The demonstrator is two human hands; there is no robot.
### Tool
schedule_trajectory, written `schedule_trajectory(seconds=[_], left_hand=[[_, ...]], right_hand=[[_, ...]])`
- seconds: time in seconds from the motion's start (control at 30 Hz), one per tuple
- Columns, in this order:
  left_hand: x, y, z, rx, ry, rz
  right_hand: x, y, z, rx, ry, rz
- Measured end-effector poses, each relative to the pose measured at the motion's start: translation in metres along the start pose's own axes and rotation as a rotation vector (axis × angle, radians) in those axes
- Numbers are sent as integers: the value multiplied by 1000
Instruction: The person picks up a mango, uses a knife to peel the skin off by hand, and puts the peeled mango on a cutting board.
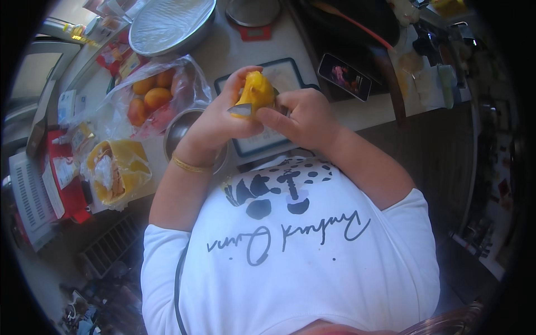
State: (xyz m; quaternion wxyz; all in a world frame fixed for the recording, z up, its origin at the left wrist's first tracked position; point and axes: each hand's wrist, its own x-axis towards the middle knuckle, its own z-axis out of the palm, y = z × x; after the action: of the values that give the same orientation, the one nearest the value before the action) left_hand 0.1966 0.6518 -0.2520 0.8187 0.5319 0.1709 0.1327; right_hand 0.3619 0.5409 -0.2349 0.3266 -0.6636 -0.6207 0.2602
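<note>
My left hand is wrapped around a yellow-orange fruit with wet, bare flesh, perhaps a peach. A small knife lies against the fruit's near side, its metal blade pointing left; my right hand grips it, with the thumb on the fruit's lower edge. The handle is mostly hidden by the fingers. Beneath both hands lies a white cutting board with a dark rim. A metal bowl stands partly behind my left wrist. Farther left, a clear plastic bag holds several orange fruits.
A large metal basin covered in plastic film and a red kitchen scale stand at the back. A phone with a lit screen lies right of the board. At left are a yellow wrapped package and a red box.
</note>
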Motion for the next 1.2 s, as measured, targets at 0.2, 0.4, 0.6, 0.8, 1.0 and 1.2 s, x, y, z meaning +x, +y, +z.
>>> schedule_trajectory(seconds=[0.2, 0.4, 0.6, 0.8, 1.0, 1.2], left_hand=[[-5, 5, -6, -50, 41, 48], [-24, 13, -8, -134, 144, 226], [-84, 26, -36, -259, 133, 450], [-200, 36, -57, -417, 336, 583], [-314, 28, -79, -431, 589, 780], [-385, 16, -91, -423, 741, 889]], right_hand=[[11, -10, 2, -30, 3, -32], [36, -41, -10, 27, 30, -139], [82, -115, -46, 218, -91, -186], [118, -234, -19, 625, -298, -317], [143, -319, 69, 398, -253, -28], [166, -339, 156, 279, -414, -30]])
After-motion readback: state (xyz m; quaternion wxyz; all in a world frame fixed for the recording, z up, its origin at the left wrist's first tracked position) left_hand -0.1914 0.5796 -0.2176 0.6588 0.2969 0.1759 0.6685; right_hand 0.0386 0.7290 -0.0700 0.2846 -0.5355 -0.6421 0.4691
